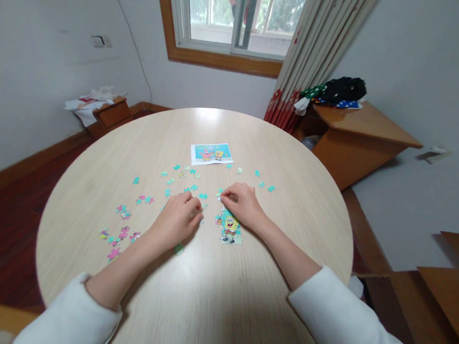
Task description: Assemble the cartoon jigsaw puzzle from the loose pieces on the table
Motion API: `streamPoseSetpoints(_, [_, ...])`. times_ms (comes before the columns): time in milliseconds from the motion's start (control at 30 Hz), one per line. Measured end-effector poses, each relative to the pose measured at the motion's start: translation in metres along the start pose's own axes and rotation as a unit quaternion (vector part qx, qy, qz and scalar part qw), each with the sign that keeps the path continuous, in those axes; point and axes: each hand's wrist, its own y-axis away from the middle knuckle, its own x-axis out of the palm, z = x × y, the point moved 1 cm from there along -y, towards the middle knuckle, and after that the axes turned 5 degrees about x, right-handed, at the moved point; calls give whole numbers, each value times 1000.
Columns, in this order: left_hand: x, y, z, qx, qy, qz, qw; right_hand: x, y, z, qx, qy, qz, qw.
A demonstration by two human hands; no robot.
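Observation:
On a round pale wooden table (205, 296) lie scattered jigsaw pieces, teal ones (182, 174) toward the middle and pink ones (121, 233) at the left. A small assembled patch with a yellow cartoon figure (230, 227) lies just under my right hand (243, 203), whose fingers are curled and pinch a teal piece at its top edge. My left hand (177, 219) rests knuckles-up beside it with fingers bent onto the table, touching pieces; what they hold is hidden. A printed reference picture (211, 153) lies farther back.
A wooden side table (358, 131) with dark dotted cloth (339, 90) stands at the right under a curtain (320, 47). A low wooden stand with papers (100, 108) sits at the left wall. A window (240, 21) is behind the table.

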Motion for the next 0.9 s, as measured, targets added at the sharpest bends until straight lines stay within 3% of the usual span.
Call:
streamPoseSetpoints(133, [-4, -1, 6, 4, 54, 18, 998, -1, 0, 1, -4, -5, 0, 1000])
streamPoseSetpoints(400, [-2, 3, 3, -4, 49, 78, 996, -2, 1, 2, -5, -4, 5, 1000])
streamPoseSetpoints(900, [5, 3, 4, 31, 62, 41, 997, 2, 0, 0, -43, -33, 11, 998])
